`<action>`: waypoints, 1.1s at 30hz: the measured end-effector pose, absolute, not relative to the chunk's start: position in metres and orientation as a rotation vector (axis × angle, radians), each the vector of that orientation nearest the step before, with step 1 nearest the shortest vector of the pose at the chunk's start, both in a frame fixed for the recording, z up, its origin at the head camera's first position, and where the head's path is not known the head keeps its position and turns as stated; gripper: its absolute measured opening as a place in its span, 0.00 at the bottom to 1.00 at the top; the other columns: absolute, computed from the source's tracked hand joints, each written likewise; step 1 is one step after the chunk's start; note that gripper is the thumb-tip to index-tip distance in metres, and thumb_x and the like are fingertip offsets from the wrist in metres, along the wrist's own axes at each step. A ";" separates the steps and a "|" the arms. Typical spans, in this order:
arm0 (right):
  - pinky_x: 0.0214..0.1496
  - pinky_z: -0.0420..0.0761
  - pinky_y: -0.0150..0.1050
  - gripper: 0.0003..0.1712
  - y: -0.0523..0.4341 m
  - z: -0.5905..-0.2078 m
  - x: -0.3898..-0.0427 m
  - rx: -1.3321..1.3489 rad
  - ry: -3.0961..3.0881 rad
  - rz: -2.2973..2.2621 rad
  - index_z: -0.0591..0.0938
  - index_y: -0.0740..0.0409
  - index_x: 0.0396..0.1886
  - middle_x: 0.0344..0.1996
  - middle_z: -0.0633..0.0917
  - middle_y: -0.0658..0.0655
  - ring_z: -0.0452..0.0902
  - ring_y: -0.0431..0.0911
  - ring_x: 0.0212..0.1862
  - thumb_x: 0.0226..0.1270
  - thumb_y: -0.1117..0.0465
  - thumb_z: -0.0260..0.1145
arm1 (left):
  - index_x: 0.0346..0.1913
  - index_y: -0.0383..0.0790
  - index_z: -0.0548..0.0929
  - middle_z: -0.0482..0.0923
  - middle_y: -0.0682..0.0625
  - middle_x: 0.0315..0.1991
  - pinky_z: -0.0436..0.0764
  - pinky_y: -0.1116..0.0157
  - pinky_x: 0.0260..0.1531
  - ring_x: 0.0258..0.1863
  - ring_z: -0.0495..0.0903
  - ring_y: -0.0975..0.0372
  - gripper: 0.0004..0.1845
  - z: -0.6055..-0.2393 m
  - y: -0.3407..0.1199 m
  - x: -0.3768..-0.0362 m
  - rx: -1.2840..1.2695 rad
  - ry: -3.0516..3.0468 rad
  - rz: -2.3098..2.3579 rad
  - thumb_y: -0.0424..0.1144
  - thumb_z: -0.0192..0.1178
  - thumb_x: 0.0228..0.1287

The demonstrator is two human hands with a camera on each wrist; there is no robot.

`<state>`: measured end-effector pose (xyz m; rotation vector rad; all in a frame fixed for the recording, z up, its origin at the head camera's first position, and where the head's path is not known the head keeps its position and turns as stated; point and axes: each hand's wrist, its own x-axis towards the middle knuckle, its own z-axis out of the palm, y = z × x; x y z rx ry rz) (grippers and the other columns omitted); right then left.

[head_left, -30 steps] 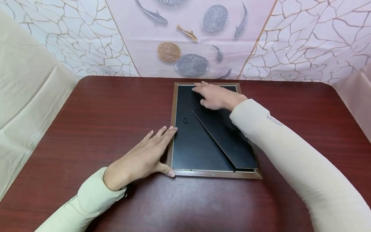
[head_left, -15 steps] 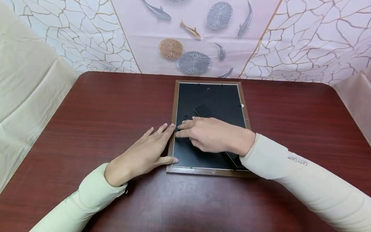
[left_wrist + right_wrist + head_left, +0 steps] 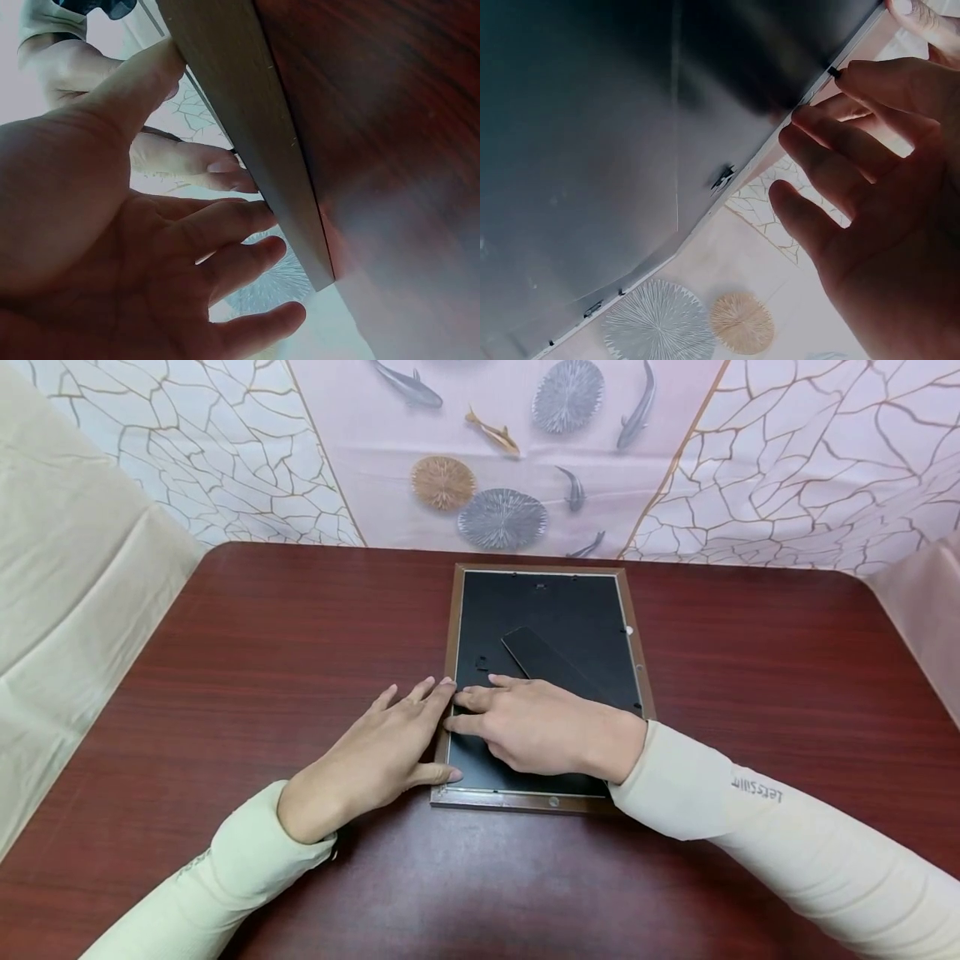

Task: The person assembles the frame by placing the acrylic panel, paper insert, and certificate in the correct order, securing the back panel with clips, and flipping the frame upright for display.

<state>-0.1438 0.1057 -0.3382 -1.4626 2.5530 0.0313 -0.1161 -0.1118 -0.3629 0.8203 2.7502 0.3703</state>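
Note:
A brown picture frame (image 3: 450,618) lies face down on the dark red table (image 3: 247,643), its black backing board (image 3: 547,610) up and a black stand flap (image 3: 543,657) lying across it. My left hand (image 3: 375,756) rests flat on the table, fingertips and thumb against the frame's left edge (image 3: 255,127). My right hand (image 3: 525,722) lies on the lower part of the backing, fingers stretched toward the left edge, near a small black clip (image 3: 832,72). Another clip (image 3: 721,178) shows further along the board (image 3: 592,150).
A pale cloth with a crackle and fish pattern (image 3: 495,452) hangs behind the table. Cream fabric (image 3: 67,577) drapes at the left. The table's rounded far-right corner (image 3: 855,578) is in view.
My right hand came back from the frame's far edge to the lower left part of the backing, then edged closer to the left rim. My left hand stayed put.

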 end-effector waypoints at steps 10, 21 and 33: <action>0.82 0.64 0.57 0.30 0.107 -0.338 -0.140 -1.419 2.542 0.029 0.76 0.53 0.75 0.76 0.74 0.60 0.68 0.50 0.79 0.74 0.65 0.63 | 0.82 0.33 0.56 0.61 0.40 0.82 0.54 0.40 0.81 0.83 0.59 0.49 0.53 -0.361 -0.110 -0.115 0.766 2.728 0.278 0.57 0.70 0.67; 0.84 0.59 0.58 0.31 0.110 -0.339 -0.135 -1.384 2.532 0.028 0.73 0.54 0.77 0.77 0.72 0.59 0.66 0.52 0.80 0.75 0.67 0.58 | 0.82 0.32 0.57 0.61 0.40 0.81 0.53 0.40 0.81 0.82 0.60 0.49 0.53 -0.357 -0.106 -0.115 0.769 2.734 0.206 0.58 0.70 0.66; 0.84 0.58 0.57 0.33 0.115 -0.343 -0.132 -1.369 2.524 0.072 0.69 0.54 0.80 0.80 0.67 0.57 0.62 0.51 0.82 0.76 0.67 0.57 | 0.82 0.32 0.57 0.62 0.40 0.81 0.54 0.38 0.81 0.82 0.60 0.49 0.53 -0.355 -0.105 -0.115 0.770 2.730 0.190 0.59 0.70 0.66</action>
